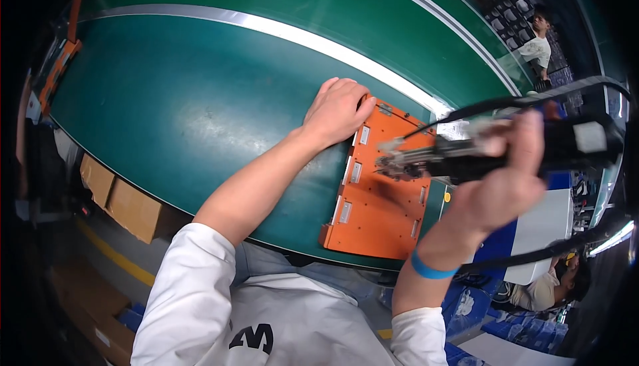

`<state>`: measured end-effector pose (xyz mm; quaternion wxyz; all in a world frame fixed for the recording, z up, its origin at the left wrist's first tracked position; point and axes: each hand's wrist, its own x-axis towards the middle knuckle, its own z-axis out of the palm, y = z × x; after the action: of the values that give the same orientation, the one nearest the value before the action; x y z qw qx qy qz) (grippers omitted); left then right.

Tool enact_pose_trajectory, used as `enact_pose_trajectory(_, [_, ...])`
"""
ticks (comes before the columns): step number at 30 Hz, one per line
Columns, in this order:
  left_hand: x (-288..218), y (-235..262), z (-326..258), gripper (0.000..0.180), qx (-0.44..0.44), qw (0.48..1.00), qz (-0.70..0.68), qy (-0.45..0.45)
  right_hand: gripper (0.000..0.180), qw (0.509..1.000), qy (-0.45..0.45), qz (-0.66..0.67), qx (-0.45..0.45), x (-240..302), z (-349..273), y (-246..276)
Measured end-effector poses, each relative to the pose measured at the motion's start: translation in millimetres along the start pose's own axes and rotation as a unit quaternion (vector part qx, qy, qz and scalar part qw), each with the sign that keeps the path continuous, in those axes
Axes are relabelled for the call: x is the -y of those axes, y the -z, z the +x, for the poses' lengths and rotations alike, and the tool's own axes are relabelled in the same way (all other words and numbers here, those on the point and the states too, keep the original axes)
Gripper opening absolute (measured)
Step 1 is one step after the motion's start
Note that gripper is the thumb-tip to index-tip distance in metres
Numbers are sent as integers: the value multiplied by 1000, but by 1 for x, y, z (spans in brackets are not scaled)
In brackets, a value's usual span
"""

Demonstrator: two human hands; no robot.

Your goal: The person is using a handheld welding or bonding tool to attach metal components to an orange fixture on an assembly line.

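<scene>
A flat orange metal panel [373, 223], with small holes and silver inserts along its sides, lies on the green work surface. My left hand [338, 111] grips its far left corner, the thumb on top and the fingers closed over the edge. Above the panel's right side, my right hand [509, 179] is wrapped round a black power screwdriver [576, 145], slightly smeared by motion. Its metal nose points left over the middle of the panel. Whether the tip touches the panel I cannot tell. A blue band circles my right wrist.
A metal rail [266, 27] runs along the far side of the green table [166, 99]. Black cables [566, 93] trail from the tool on the right. Cardboard boxes [123, 199] stand below the left edge. Two other people [538, 46] are visible at the right.
</scene>
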<state>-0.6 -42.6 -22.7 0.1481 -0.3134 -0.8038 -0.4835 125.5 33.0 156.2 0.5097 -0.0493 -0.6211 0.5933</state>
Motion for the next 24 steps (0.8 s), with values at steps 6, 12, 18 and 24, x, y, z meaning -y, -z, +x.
enact_pose_trajectory(6, [-1,2,0,24,11,1000,-2,1,18,997,49,51,15,12,11,-3])
enact_pose_trajectory(12, [0,0,-1,26,12,1000,-6,11,39,997,1,57,60,-10,-12,-18])
enact_pose_trajectory(18, [1,-1,-1,26,26,999,-10,22,31,997,-1,24,68,-23,-15,-16])
enact_pose_trajectory(24, [-1,0,-1,26,9,1000,-6,15,30,997,-9,27,73,-22,-16,-16])
